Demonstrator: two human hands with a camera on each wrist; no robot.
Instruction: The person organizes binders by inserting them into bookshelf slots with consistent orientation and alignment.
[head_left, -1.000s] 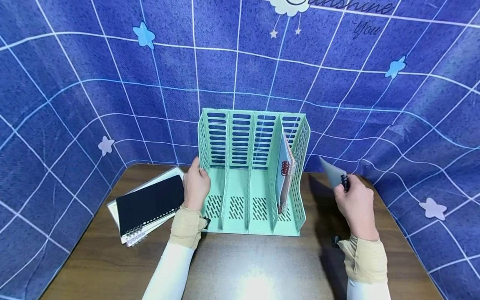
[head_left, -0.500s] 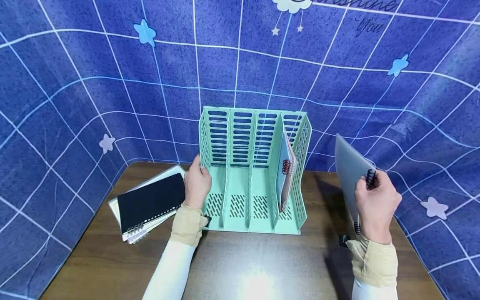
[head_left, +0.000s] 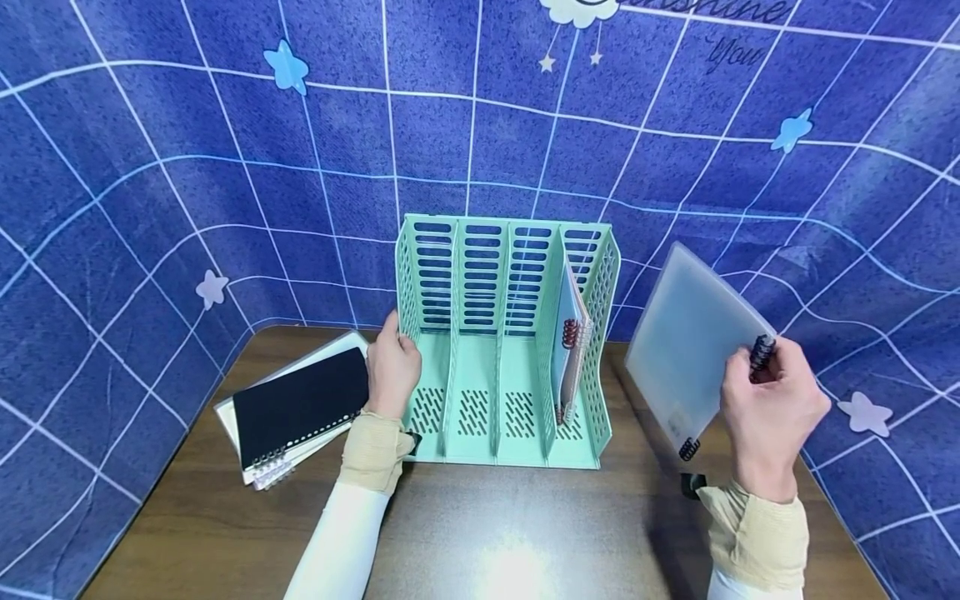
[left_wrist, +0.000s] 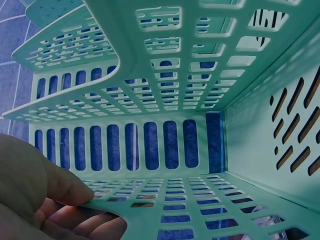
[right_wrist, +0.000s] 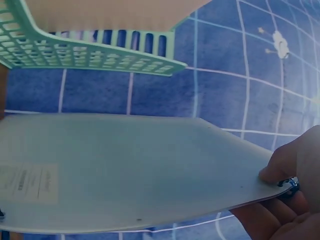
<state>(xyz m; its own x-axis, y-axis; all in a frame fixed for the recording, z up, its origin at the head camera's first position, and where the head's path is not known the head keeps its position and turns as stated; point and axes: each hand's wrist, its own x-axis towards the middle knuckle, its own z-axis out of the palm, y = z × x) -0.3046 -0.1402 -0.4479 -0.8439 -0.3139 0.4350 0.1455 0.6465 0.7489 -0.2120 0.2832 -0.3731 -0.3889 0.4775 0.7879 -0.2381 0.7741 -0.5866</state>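
My left hand (head_left: 393, 371) grips the left side panel of a mint-green file rack (head_left: 474, 400), thumb inside and fingers outside in the left wrist view. Raised to the right of the rack is a spiral notebook (head_left: 686, 333) with a frosted cover and black coils. My right hand (head_left: 772, 408) pinches it by the coil-bound edge near its upper corner. A small printed label (right_wrist: 30, 182) shows on its cover in the right wrist view. Inside the rack's rightmost slot, several spiral notebooks (head_left: 568, 342) stand upright, one with red coils.
Left of the rack, a black-covered spiral notebook (head_left: 300, 408) lies on top of other pale notebooks (head_left: 231, 425) on the wooden table (head_left: 480, 533). A blue grid-patterned cloth (head_left: 330, 200) with stars hangs behind and at both sides.
My right hand has lifted the frosted notebook and moved it to the right, turning its cover into view. My left hand stays on the rack's side.
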